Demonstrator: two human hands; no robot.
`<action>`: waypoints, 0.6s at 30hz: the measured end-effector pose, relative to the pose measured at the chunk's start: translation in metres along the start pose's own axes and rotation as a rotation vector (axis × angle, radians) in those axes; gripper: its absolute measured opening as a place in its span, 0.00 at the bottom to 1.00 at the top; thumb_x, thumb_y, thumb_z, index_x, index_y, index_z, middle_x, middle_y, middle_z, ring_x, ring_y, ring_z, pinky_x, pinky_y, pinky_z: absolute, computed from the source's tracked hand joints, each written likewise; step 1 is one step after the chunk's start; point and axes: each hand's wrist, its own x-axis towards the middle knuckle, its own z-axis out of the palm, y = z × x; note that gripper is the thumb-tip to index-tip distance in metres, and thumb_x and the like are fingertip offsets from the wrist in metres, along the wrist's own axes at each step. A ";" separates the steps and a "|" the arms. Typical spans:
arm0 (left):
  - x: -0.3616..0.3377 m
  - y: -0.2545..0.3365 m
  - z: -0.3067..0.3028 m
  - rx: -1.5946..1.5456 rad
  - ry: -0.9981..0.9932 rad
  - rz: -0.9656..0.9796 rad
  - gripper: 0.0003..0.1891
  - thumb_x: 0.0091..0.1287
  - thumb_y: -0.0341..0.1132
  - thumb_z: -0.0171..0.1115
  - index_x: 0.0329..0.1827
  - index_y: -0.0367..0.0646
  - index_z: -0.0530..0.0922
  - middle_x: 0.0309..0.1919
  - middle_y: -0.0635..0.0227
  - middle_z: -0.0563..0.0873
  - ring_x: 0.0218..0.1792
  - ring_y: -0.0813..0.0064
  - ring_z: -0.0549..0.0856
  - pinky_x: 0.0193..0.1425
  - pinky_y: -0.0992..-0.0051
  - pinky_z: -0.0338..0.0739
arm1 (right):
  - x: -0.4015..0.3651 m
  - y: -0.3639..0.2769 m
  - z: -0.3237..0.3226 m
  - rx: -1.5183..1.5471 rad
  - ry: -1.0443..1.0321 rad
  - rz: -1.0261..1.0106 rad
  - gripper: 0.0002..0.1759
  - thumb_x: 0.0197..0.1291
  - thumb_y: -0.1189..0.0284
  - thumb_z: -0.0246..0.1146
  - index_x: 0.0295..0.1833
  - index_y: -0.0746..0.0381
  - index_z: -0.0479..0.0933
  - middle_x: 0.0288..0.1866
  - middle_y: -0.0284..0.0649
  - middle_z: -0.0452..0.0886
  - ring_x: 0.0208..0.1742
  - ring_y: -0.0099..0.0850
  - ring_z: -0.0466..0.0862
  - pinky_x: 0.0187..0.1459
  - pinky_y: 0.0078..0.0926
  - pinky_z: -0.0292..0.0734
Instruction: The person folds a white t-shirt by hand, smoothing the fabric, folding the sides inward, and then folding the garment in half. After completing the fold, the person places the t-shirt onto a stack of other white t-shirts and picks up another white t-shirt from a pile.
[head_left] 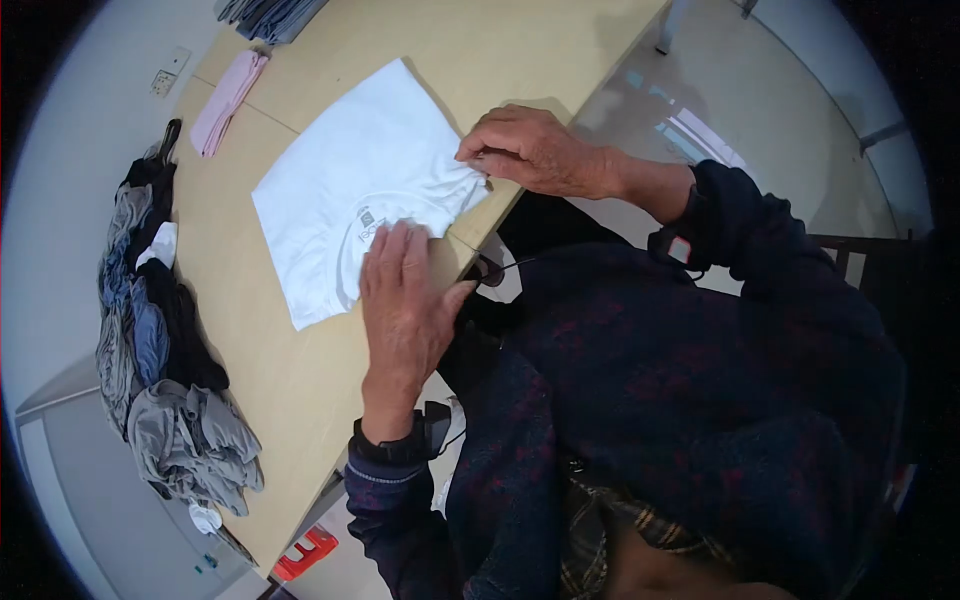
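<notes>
A white T-shirt (345, 165) lies folded in half on the wooden table, its neckline and a small dark printed label facing my body. My left hand (405, 290) rests with fingers stretched out over the shirt's collar edge, just below the label. At the shirt's near right corner, my right hand (525, 150) has its fingertips pinched together on the white fabric, which bunches into wrinkles there. Both wrists carry dark bands.
A folded pink cloth (228, 103) lies at the table's far left, near a stack of dark folded clothes (270, 15). Along the left edge sprawls a heap of grey, blue and black garments (190, 435). A red object (305, 553) shows below the table (265, 400).
</notes>
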 end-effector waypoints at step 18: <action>-0.009 -0.004 0.008 0.077 0.029 -0.087 0.43 0.57 0.57 0.68 0.69 0.35 0.66 0.68 0.45 0.68 0.69 0.43 0.67 0.72 0.51 0.61 | -0.002 -0.003 0.002 0.025 0.099 0.037 0.08 0.60 0.80 0.62 0.46 0.65 0.80 0.38 0.41 0.83 0.38 0.35 0.83 0.40 0.30 0.77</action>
